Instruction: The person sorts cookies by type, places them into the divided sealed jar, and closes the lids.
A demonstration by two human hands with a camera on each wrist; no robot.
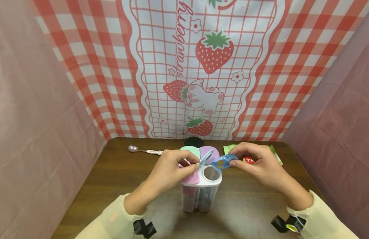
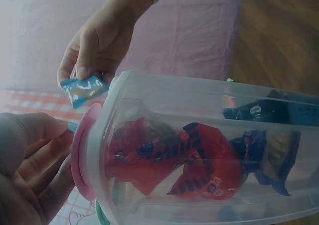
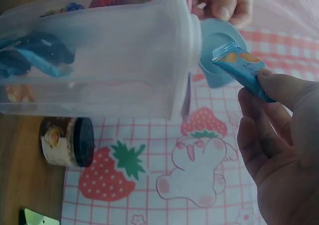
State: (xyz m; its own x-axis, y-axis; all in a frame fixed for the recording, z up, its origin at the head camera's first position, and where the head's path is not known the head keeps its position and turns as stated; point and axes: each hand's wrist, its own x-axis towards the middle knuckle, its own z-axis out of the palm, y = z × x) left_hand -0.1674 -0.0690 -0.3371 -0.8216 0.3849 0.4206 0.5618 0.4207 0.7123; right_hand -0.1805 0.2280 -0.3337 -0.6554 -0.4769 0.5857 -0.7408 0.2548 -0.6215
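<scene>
A clear plastic storage container (image 1: 200, 199) with a white top and several pastel flip lids stands upright on the table. My left hand (image 1: 172, 166) pinches the raised blue lid (image 1: 206, 157), baring the round opening (image 1: 212, 173) beneath. My right hand (image 1: 260, 161) pinches a small blue snack packet (image 1: 224, 161) by one end, just above that opening's rim. Through the wall in the left wrist view, red packets (image 2: 209, 160) and a dark blue and brown packet (image 2: 274, 158) lie inside. Blue packets (image 3: 42, 56) also show at the bottom in the right wrist view.
A spoon (image 1: 145, 151) with a white handle lies at the back left. Behind the container stands a black-lidded jar (image 3: 67, 141). Green packets (image 1: 275, 154) and a red one (image 1: 249, 160) lie behind my right hand. A strawberry-print cloth (image 1: 208, 83) hangs at the table's back edge.
</scene>
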